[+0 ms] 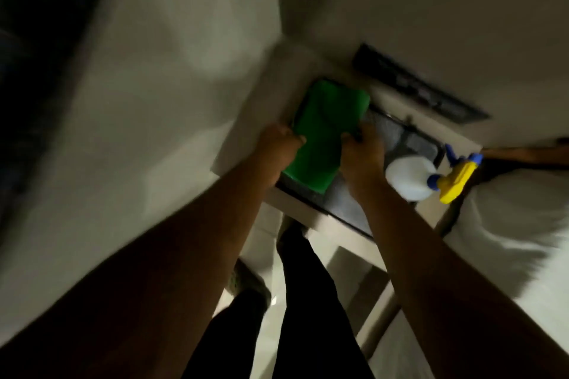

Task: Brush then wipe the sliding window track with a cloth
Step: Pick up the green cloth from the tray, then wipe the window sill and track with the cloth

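Observation:
A green cloth (323, 132) lies flat on a grey mat (397, 138) on top of a small table in the room's corner. My left hand (278, 144) grips the cloth's left edge, thumb over the fabric. My right hand (361, 154) pinches its right edge. The picture is blurred and dim. No brush shows, and the dark strip (9, 71) at the far left is too blurred to tell as a window.
A white spray bottle (409, 178) with a yellow and blue trigger (458, 177) lies on its side on the mat, just right of my right hand. A dark vent grille (418, 86) sits in the wall behind. White bedding (508, 224) is at right. My legs stand below.

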Tool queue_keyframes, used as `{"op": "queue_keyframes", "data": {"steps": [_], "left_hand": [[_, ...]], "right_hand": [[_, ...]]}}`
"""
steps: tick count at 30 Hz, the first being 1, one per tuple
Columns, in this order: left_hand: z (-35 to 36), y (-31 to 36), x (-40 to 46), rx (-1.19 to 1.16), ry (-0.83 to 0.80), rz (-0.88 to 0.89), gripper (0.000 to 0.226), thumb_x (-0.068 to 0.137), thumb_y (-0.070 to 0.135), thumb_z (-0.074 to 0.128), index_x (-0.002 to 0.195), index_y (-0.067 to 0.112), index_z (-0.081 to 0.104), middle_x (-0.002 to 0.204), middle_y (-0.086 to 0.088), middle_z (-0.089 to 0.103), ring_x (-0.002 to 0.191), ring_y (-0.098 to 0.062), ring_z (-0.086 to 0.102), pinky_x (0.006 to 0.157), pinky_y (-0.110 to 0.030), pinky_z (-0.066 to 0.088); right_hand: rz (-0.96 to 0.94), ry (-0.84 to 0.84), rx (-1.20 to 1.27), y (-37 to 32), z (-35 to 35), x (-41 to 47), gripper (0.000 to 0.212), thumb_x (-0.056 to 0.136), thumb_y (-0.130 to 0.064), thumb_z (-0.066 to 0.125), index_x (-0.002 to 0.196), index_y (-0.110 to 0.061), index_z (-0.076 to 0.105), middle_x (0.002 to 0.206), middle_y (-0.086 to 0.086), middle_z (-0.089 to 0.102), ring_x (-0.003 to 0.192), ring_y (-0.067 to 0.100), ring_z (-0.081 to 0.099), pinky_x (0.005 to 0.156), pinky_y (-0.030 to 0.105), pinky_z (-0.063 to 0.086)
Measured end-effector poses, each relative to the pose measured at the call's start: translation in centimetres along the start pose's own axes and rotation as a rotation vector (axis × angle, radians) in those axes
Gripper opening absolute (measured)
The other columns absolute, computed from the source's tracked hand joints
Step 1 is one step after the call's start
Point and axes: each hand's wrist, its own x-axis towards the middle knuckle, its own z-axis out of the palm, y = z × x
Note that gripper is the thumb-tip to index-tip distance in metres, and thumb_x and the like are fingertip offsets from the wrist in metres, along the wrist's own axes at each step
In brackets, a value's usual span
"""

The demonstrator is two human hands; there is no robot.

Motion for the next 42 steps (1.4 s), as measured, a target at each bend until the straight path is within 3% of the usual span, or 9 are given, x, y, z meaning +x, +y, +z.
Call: {"op": "queue_keyframes", "data": {"steps": [3,11,18,21,23,26,29,34,42], "left_hand": [[-5.4,3.5,-7.3,0.001,0.136,0.184,0.03,0.085,0.018,0.069,0.062,0.014,0.05,0.075,-0.013,0.059,0.074,-0.022,0.057,0.063,-0.027,0.04],[-19.7,8.6,-22.3,-0.231,0.503,0.567,0.018,0.083,0.019,0.072,0.087,0.02,0.055,0.083,-0.003,0.06,0.076,-0.021,0.057,0.069,-0.029,0.046],[-27.2,4.4,-23.1,0.011,0.703,0.435,0.02,0.088,0.027,0.066,0.104,0.015,0.061,0.109,-0.012,0.068,0.097,-0.03,0.064,0.077,-0.033,0.049],[-27.3,0.6,-22.9,0.278,0.667,0.361,0.036,0.092,0.022,0.061,0.126,0.012,0.056,0.125,-0.017,0.061,0.114,-0.035,0.059,0.09,-0.042,0.051],[-27.0,-1.9,-23.2,0.352,0.681,0.402,0.044,0.091,0.019,0.061,0.133,0.01,0.051,0.132,-0.018,0.056,0.121,-0.035,0.055,0.098,-0.042,0.047],[-26.1,-5.3,-23.8,0.42,0.724,0.466,0.058,0.092,0.021,0.06,0.144,0.007,0.039,0.142,-0.019,0.05,0.131,-0.034,0.048,0.108,-0.043,0.042],[-25.3,-7.8,-24.2,0.56,0.777,0.502,0.065,0.093,0.026,0.057,0.148,0.003,0.031,0.147,-0.022,0.045,0.136,-0.037,0.043,0.109,-0.044,0.042],[-25.3,-9.4,-23.6,0.715,0.774,0.504,0.066,0.097,0.039,0.04,0.149,0.001,0.027,0.153,-0.022,0.036,0.143,-0.035,0.033,0.115,-0.043,0.03],[-25.6,-9.5,-23.6,0.774,0.726,0.52,0.072,0.099,0.047,0.007,0.14,0.001,0.045,0.147,-0.019,0.047,0.136,-0.033,0.045,0.11,-0.047,0.035]], "right_hand": [[-0.118,0.01,0.204,-6.2,-1.5,-5.8,0.029,0.091,0.001,0.046,0.112,-0.014,0.06,0.109,0.015,0.065,0.095,0.032,0.063,0.086,0.048,0.051],[-0.461,-0.084,0.468,-22.4,-1.5,-19.1,0.014,0.095,-0.008,0.054,0.09,-0.02,0.059,0.077,0.003,0.063,0.062,0.009,0.063,0.053,0.026,0.055],[-0.32,-0.251,0.28,-26.8,5.7,-22.0,0.017,0.089,-0.01,0.06,0.075,-0.019,0.055,0.085,0.015,0.066,0.077,0.03,0.066,0.074,0.056,0.058],[-0.294,-0.186,-0.054,-26.2,7.6,-21.9,0.006,0.086,-0.015,0.063,0.092,-0.011,0.062,0.1,0.017,0.069,0.087,0.033,0.067,0.078,0.047,0.059],[-0.335,-0.092,-0.211,-26.3,7.8,-21.7,0.025,0.084,-0.018,0.064,0.106,-0.007,0.061,0.107,0.016,0.065,0.09,0.032,0.064,0.08,0.044,0.058],[-0.626,0.178,-0.359,-26.5,8.0,-22.3,0.057,0.079,-0.028,0.07,0.126,-0.009,0.045,0.118,0.015,0.051,0.105,0.033,0.052,0.086,0.048,0.052],[-0.925,0.107,-0.486,-27.2,10.1,-23.3,0.063,0.084,-0.036,0.062,0.137,-0.012,0.037,0.129,0.016,0.046,0.118,0.036,0.045,0.097,0.053,0.045],[-0.828,-0.121,-0.943,-25.9,13.7,-22.0,0.089,0.09,-0.069,0.024,0.152,-0.009,0.004,0.16,0.022,-0.006,0.145,0.044,-0.013,0.115,0.064,-0.006],[-0.694,0.072,-0.942,-24.0,11.6,-18.3,0.076,0.095,-0.056,0.016,0.152,-0.006,0.005,0.161,0.02,-0.006,0.148,0.036,-0.011,0.116,0.057,-0.005]]}}
